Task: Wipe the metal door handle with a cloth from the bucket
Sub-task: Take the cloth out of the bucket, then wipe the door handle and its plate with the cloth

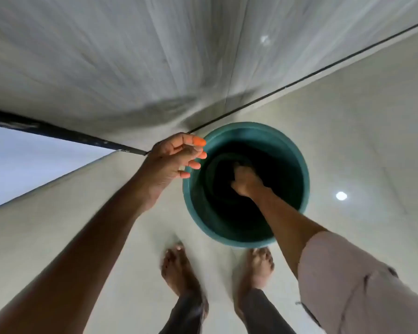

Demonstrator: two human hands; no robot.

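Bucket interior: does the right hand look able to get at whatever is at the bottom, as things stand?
Probably yes. The right hand is already down inside the green bucket, fist closed near its dark bottom, with nothing across the open top. The left hand hovers beside the rim. Whether it grips a cloth is unclear.

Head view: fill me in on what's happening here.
A person stands barefoot on a pale tiled floor, bent over a green bucket set close to the wall. The right hand is down inside the bucket, closed around something dark, likely the cloth, though the interior is too dim to be sure. The left hand hovers empty by the bucket's rim, fingers loosely curled. No door handle is in view, so wiping has not begun.
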